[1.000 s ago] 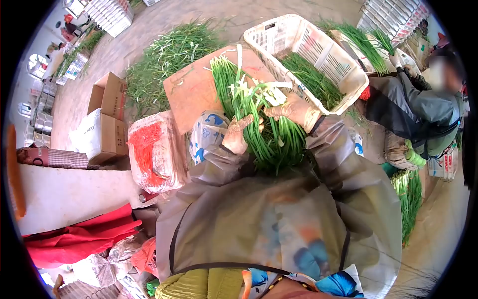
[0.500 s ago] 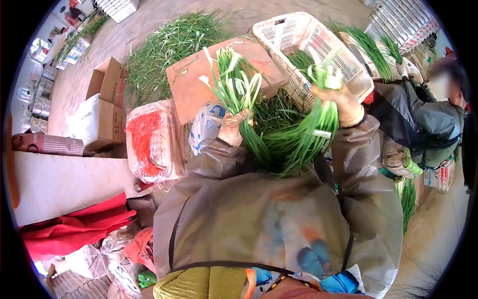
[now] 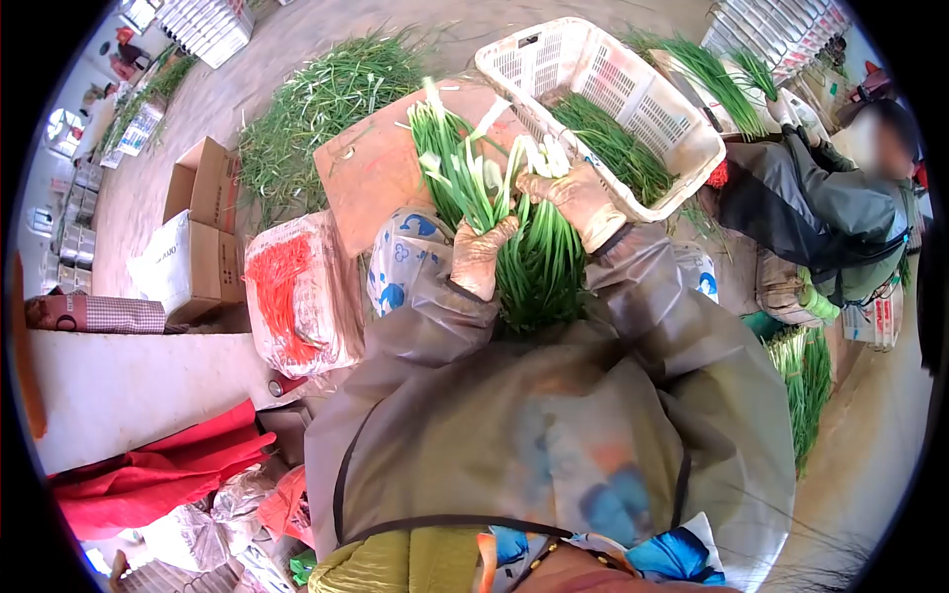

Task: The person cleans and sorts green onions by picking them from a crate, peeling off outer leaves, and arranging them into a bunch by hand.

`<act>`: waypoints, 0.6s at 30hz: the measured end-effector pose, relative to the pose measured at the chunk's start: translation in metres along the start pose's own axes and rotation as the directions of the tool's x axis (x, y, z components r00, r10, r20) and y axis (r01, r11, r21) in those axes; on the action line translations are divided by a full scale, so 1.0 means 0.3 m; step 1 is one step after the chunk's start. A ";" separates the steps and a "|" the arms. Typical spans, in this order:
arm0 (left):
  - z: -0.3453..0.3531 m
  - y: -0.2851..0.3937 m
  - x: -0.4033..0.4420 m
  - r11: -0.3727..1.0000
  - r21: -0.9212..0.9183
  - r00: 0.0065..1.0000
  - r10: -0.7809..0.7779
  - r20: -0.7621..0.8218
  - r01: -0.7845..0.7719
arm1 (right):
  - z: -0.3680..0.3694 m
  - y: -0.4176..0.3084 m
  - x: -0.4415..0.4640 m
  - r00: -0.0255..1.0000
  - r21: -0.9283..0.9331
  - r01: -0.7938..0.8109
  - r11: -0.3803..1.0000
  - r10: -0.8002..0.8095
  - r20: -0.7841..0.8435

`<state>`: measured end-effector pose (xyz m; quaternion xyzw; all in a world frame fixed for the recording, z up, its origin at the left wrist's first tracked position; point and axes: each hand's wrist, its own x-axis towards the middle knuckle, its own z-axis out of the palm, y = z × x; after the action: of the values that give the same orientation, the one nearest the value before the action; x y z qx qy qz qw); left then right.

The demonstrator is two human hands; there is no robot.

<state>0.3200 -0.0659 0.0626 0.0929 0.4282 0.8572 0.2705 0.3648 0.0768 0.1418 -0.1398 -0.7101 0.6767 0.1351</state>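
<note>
My left hand (image 3: 478, 259), in a dirty glove, is closed round a bunch of green stalks (image 3: 452, 168) with pale ends pointing up. Close beside it, my right hand (image 3: 583, 206) grips another part of the stalks (image 3: 542, 262), whose pale ends stick out above the fingers and whose green leaves hang toward my lap. Behind both hands lies a reddish-brown board (image 3: 371, 163). The white crate (image 3: 682, 128) beyond my right hand holds more green stalks (image 3: 613, 143).
A leafy heap (image 3: 326, 109) lies on the floor behind the board. Red ties (image 3: 285, 296) rest on a wrapped stack (image 3: 341, 287) at the left, near an open cardboard box (image 3: 213, 257). A co-worker (image 3: 850, 217) sits at the right, near more stalks (image 3: 801, 381).
Half a second ago my hands were farther apart, each with stalks. My right hand has moved left and the two bunches now meet. The view has shifted slightly.
</note>
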 end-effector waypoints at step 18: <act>0.019 -0.046 -0.011 0.996 0.052 0.994 0.070 0.089 -0.075 | 0.003 0.108 0.034 0.988 -0.146 -0.153 0.977 0.155 0.005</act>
<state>0.3302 -0.0571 0.0554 0.1533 0.4359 0.8494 0.2549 0.3555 0.0813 0.1095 -0.1982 -0.7456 0.6328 0.0658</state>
